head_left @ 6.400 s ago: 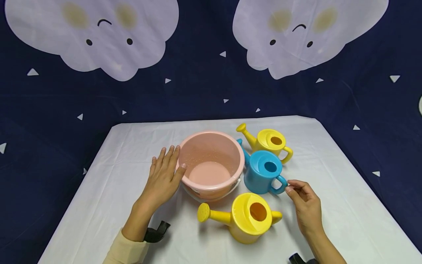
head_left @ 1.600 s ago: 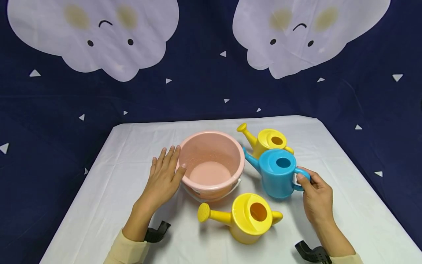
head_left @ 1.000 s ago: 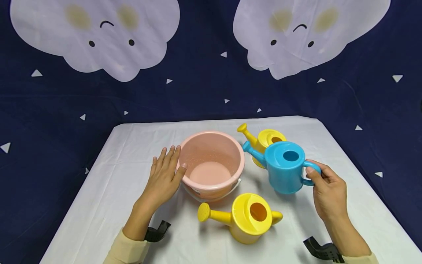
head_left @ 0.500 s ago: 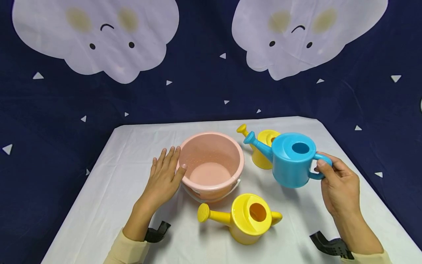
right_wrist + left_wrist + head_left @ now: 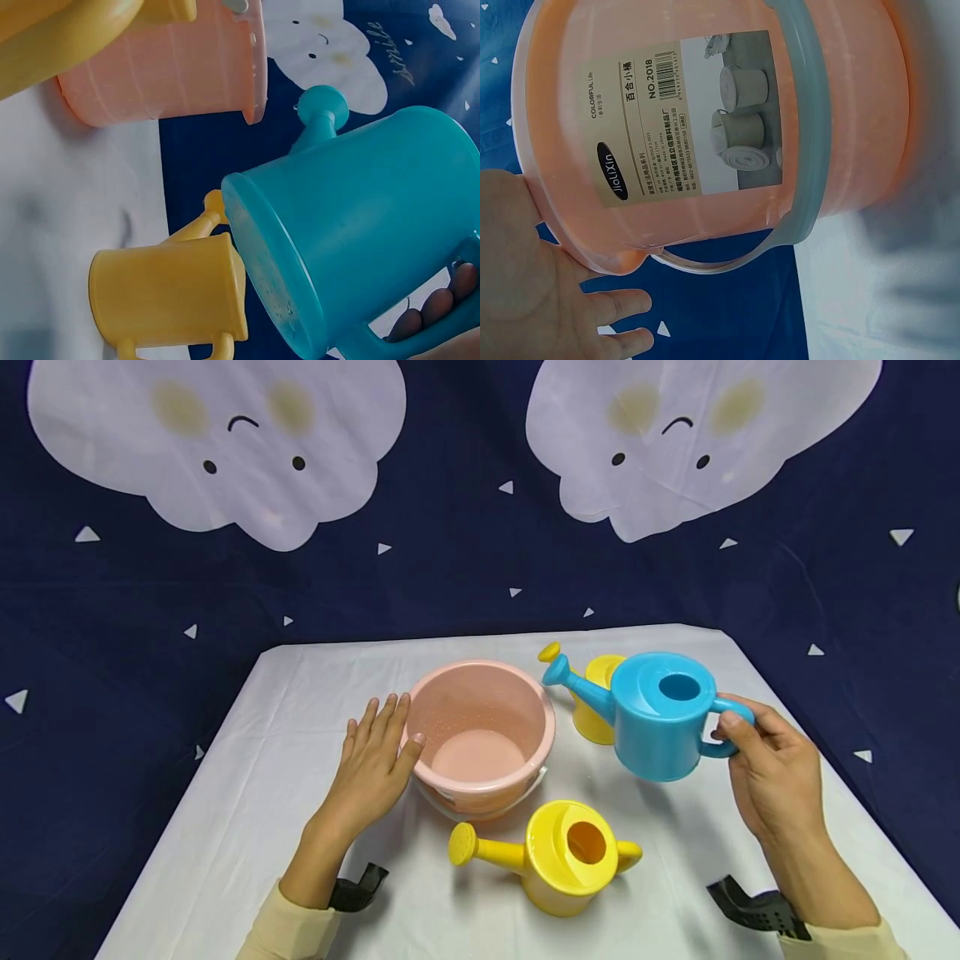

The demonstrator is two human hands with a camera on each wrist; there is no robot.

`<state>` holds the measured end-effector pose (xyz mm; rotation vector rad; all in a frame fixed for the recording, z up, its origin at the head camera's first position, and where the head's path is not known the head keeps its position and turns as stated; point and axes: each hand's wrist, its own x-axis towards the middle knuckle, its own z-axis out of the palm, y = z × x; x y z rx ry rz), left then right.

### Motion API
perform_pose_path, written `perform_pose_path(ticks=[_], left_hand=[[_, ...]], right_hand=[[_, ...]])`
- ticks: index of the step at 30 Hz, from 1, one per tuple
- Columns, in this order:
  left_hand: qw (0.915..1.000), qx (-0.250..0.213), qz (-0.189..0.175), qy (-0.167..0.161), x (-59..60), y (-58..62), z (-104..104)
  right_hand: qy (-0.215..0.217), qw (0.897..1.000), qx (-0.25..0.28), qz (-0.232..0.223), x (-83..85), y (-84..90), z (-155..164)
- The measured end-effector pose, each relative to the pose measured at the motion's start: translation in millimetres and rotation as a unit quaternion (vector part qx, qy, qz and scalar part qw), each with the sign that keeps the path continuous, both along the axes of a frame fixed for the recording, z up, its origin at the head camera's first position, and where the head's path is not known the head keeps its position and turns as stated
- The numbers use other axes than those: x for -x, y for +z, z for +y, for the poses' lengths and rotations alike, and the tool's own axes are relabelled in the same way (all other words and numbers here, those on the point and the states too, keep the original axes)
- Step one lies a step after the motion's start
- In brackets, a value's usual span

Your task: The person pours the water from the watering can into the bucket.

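Note:
By its handle, my right hand grips a blue watering can, which hangs above the table with its spout pointing left toward the bucket. My left hand rests with straight fingers against the left rim of a pink bucket. In the left wrist view the bucket shows a paper label and a pale carrying handle. A yellow watering can stands in front of the bucket. Behind the blue can, a second yellow watering can is partly hidden; the right wrist view shows its side.
A white cloth covers the table. Behind it hangs a dark blue backdrop printed with clouds and small white triangles. Black wrist straps sit on both wrists.
My right hand has taken the blue watering can by its handle, lifted it off the table and moved it right, then slightly back left. The left hand has stayed on the bucket.

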<state>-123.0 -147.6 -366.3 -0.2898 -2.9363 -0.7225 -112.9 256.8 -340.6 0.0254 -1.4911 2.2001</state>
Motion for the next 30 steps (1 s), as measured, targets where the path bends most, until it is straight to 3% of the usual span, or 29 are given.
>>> perform_pose_path(ticks=[7,14,21,30], left_hand=[[1.0000,0.000,0.002,0.000,-0.5,0.1,0.1],[1.0000,0.001,0.003,0.000,-0.3,-0.1,-0.1],[1.0000,-0.003,-0.003,0.000,-0.6,0.2,-0.2],[1.0000,0.000,0.003,-0.002,-0.3,-0.6,-0.3]], right_hand=[[0.059,0.998,-0.002,0.035,2.2,3.1,-1.4],[0.086,0.994,-0.065,0.022,4.0,5.4,-6.6],[0.116,0.988,-0.096,0.020,5.4,7.1,-12.6],[0.124,0.983,-0.133,0.005,9.7,13.7,-17.5]])
